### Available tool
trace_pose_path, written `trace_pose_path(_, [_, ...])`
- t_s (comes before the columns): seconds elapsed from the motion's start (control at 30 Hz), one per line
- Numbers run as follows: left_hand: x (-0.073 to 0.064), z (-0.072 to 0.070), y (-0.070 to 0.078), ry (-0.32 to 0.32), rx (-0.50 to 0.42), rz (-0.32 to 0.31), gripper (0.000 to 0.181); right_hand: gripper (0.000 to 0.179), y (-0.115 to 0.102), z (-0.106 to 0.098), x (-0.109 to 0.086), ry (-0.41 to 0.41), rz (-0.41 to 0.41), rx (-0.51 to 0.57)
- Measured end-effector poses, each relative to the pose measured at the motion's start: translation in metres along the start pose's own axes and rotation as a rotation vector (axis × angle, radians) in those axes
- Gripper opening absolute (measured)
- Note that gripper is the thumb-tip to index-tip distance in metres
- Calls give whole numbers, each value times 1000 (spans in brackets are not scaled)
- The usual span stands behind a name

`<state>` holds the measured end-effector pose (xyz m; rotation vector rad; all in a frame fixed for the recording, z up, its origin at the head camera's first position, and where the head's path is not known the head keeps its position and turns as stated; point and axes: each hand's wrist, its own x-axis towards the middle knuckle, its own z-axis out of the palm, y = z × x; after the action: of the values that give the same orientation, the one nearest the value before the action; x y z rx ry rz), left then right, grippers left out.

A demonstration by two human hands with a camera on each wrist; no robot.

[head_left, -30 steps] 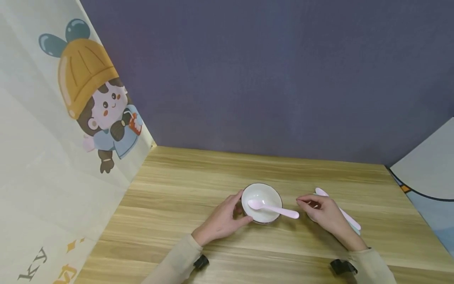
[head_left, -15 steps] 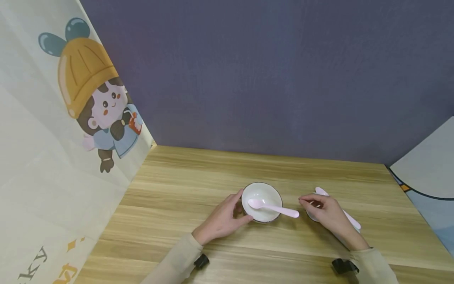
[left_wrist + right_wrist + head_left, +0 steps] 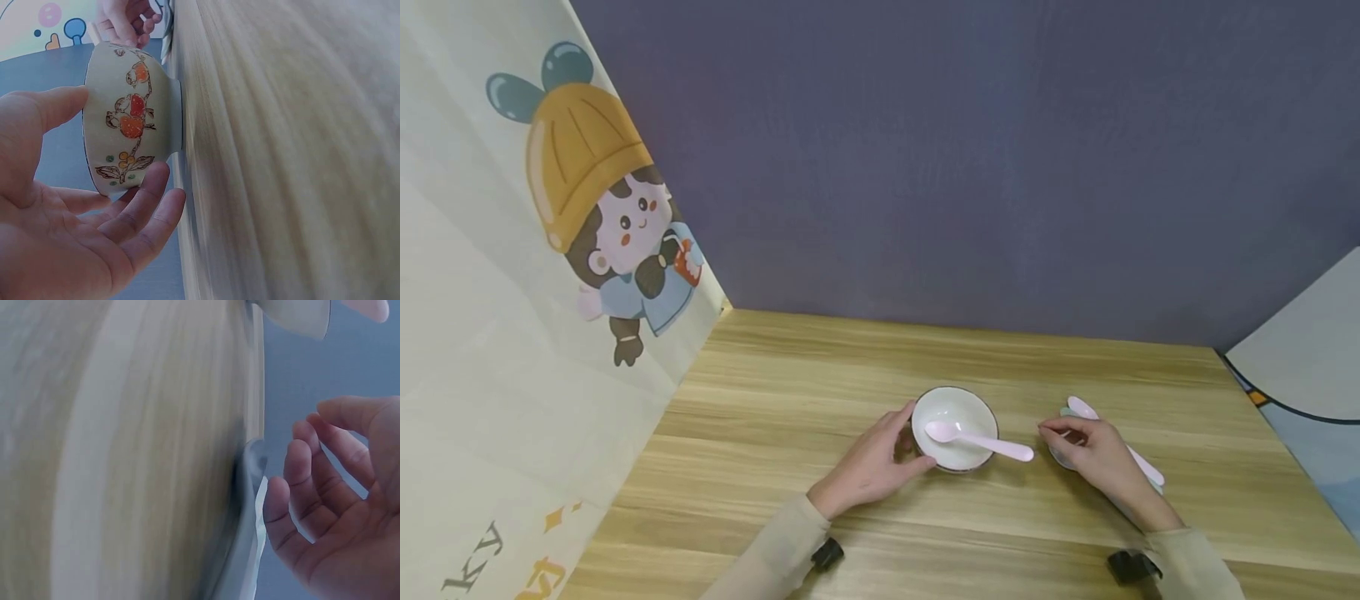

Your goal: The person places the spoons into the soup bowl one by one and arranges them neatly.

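- Your left hand (image 3: 867,462) holds the bowl (image 3: 951,406) at its side, thumb on the near rim, other fingers round the far side; the bowl stands upright on the desk (image 3: 850,358), right of those fingers.
- The serving spoon (image 3: 987,442) lies in that bowl, its handle poking out over the rim away from your left fingers.
- Your right hand (image 3: 1093,454) has loosely curled fingers, thumb and forefinger tips nearly meeting, with nothing visible between them.
- What matters most: the handle's end lies just left of your right fingertips and a little nearer you; its long axis points roughly rightward, so your right hand is nearer.
- Beyond and right of your right fingers lies another pink spoon (image 3: 1144,465), slanting away, beside a mint-coloured piece (image 3: 1065,412).
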<state>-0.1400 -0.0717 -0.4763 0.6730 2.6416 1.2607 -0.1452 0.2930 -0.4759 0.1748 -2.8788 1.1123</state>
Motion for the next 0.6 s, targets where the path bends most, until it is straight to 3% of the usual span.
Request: trace_pose_path(0.6, [0,-1,2,1,-9,-20,89,26,9,-8,-6,0,55,-2])
